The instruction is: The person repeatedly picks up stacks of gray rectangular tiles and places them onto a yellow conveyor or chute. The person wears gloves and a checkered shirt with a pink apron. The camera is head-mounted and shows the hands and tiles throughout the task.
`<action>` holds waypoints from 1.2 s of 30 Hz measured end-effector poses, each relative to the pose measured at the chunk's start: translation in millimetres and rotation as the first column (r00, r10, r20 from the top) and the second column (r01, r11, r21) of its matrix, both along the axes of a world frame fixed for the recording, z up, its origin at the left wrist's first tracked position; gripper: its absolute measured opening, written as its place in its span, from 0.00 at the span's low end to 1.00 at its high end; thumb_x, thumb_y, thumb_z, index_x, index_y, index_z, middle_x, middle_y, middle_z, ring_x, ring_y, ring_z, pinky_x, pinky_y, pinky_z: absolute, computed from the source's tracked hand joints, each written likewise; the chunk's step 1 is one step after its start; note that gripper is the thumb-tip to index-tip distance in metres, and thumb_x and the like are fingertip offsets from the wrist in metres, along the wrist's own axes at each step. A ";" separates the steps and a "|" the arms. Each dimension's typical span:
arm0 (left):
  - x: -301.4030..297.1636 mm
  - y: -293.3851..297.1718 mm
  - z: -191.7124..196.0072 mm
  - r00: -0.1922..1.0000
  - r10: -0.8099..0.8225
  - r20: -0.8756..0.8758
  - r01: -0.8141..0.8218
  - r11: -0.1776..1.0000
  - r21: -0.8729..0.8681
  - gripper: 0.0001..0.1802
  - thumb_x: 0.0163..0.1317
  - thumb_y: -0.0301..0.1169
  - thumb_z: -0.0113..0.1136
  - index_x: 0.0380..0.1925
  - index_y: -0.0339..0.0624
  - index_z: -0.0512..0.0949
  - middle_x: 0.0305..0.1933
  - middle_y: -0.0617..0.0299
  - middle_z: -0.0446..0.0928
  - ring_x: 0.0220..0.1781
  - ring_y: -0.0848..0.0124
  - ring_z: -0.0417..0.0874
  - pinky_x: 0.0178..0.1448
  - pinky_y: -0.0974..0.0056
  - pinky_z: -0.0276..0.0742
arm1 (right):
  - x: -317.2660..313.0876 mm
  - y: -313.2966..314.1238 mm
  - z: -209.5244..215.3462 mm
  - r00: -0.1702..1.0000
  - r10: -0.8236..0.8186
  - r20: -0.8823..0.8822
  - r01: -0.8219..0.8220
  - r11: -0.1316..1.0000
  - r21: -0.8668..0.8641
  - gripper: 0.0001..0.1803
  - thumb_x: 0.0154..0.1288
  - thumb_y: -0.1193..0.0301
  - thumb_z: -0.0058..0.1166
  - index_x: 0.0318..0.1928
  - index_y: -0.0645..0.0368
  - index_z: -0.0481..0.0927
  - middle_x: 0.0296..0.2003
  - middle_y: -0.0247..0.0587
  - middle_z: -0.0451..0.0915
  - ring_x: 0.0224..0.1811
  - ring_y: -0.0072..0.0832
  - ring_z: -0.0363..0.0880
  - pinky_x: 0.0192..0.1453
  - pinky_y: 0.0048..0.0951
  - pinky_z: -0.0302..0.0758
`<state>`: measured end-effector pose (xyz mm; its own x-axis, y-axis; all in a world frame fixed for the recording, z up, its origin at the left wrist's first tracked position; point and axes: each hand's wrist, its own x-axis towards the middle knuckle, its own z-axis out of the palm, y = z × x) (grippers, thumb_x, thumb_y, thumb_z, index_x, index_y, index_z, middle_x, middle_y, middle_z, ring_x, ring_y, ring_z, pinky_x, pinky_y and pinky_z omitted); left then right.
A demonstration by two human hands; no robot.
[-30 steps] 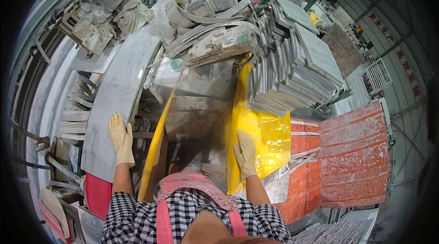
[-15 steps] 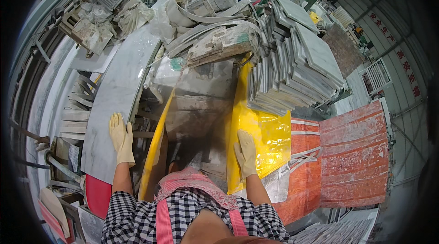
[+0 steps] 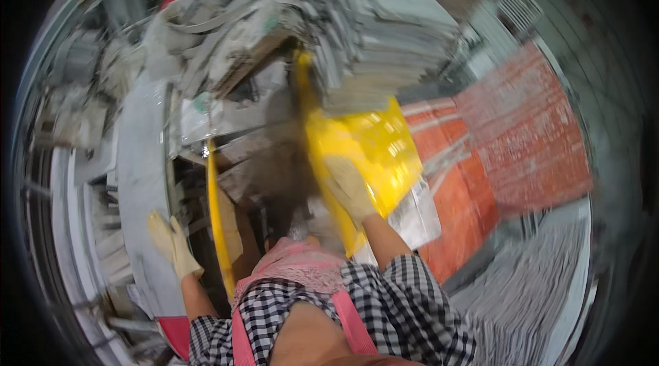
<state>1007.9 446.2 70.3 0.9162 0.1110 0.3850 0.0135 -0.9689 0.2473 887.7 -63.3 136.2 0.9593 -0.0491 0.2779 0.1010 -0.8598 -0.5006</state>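
Pale rubber gloves cover both of my hands. My left hand (image 3: 171, 244) lies on the edge of a long grey-white marble slab (image 3: 145, 187), fingers stretched and thumb apart. My right hand (image 3: 349, 187) rests flat on a shiny yellow sheet (image 3: 374, 146) that drapes over a surface to the right; its fingers are extended, though motion smears them a little. Neither hand grips anything. Between my arms a dark gap opens, with a narrow yellow edge (image 3: 220, 222) along its left side.
Stacked marble tiles (image 3: 405, 30) stand beyond the yellow sheet. Dusty red-orange boards (image 3: 528, 133) lie to the right, above many thin upright grey slabs (image 3: 528, 290). Ahead sits a dirty block (image 3: 257, 37) among straps and machine parts. A red piece (image 3: 175, 335) shows below the marble slab.
The view has swung to the right and blurred, so the surroundings appear shifted left. My left hand sits nearer to me along the slab; my right hand stays on the yellow sheet.
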 end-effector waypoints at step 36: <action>121.9 -191.9 170.1 0.862 -0.411 0.296 0.488 0.832 -0.265 0.24 0.71 0.40 0.61 0.63 0.42 0.79 0.65 0.47 0.80 0.68 0.49 0.79 0.72 0.53 0.72 | 8.5 -12.3 1.1 0.996 0.034 0.083 -0.036 0.999 0.024 0.27 0.68 0.70 0.54 0.66 0.66 0.73 0.64 0.57 0.75 0.68 0.52 0.70 0.76 0.50 0.63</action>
<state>1129.8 254.4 240.4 0.7914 -0.1408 0.5949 -0.4946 -0.7193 0.4878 896.2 -75.6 137.3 0.9344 -0.0242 0.3555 0.1725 -0.8422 -0.5108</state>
